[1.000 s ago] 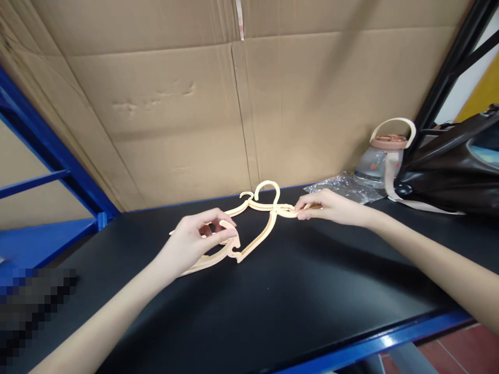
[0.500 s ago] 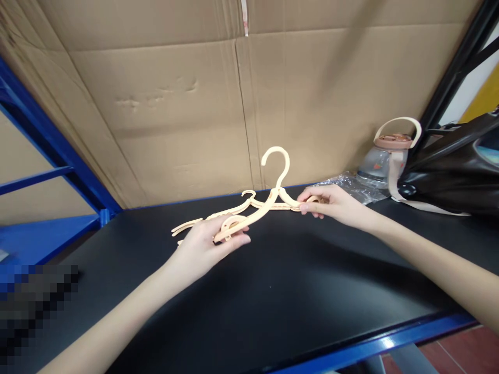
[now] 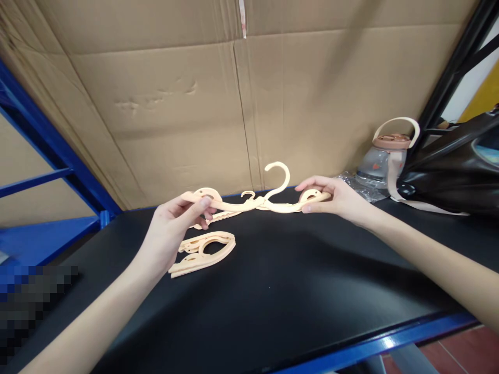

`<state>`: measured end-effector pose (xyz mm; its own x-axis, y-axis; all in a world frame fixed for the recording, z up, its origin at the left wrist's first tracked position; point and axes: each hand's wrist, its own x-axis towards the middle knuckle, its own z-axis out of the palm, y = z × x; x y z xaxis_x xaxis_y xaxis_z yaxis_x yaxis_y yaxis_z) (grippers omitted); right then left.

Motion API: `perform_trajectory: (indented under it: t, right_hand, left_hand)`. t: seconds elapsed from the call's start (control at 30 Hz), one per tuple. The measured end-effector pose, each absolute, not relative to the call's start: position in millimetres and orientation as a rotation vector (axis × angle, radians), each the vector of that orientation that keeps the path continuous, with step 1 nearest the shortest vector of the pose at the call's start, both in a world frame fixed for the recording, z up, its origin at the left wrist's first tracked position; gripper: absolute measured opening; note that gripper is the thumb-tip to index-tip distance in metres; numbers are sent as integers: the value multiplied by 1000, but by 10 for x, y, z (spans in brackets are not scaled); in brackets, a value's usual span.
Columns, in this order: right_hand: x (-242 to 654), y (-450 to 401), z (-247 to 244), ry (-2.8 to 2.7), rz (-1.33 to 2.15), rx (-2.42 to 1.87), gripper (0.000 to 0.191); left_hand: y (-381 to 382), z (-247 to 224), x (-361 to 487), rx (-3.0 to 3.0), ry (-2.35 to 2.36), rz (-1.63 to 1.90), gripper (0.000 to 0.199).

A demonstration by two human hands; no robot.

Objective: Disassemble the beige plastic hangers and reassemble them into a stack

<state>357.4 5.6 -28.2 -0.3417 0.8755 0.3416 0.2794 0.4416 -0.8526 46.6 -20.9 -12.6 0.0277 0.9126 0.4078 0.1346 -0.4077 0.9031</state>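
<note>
Cardboard (image 3: 167, 119) sheet behind, upright, creased, vertical seam near the middle, strip of tape (image 3: 242, 18) at top. Black table (image 3: 296, 296) in front, blue edge (image 3: 388, 342) on the near side. Blue frame (image 3: 74, 153) at left, black post (image 3: 440, 83) at right, red floor (image 3: 460, 350) visible bottom right.

Work is the cream hanger (image 3: 286, 209), up between both hands at the far part of the table. Arms spread out nearly in line, round loop at each end, hook up and curling left against the cardboard. Can't tell if any of it touches the table.

Left hand (image 3: 163, 228): clamped on the left end, thumb on the near face, fingers behind it. Right hand (image 3: 337, 197): closed on the right end, thumb at its lower edge, index finger arched over the loop. Remaining right fingers mostly hidden, can't read them.

Second hanger (image 3: 225, 215) lies just behind the held one, partly covered by it and by the left fingers; small hook shows. Folded hanger (image 3: 220, 256) flat on the table, just right of the left wrist, well apart from the right hand.

Back right: clear bottle (image 3: 376, 162), pinkish lid, handle up, strap (image 3: 394, 171) trailing onto the table. Crinkled plastic (image 3: 366, 191) beside it, black bag (image 3: 444, 166) to its right.
</note>
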Motion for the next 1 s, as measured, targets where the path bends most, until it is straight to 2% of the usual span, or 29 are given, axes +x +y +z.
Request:
perform_trajectory:
  t: [0.33, 0.6, 0.8, 0.93, 1.0]
  right_hand:
    - [3510, 36, -315, -1642, 981, -853, 51]
    - [3374, -80, -364, -1681, 1156, -775, 40]
    - [3196, -295, -432, -1794, 945, -835, 25]
    - [3137, -356, -481, -1892, 802, -832, 20]
    - [3131, -363, -497, -1920, 777, -821, 17]
  left_hand:
    - [-239, -102, 501, 1790, 1116, 1244, 21]
    - [-309, -188, 599, 1935, 1127, 936, 21]
    - [-395, -371, 783, 1891, 1049, 747, 24]
    - [-477, -403, 873, 1790, 1029, 670, 18]
    - [-511, -397, 890, 1756, 1040, 630, 24]
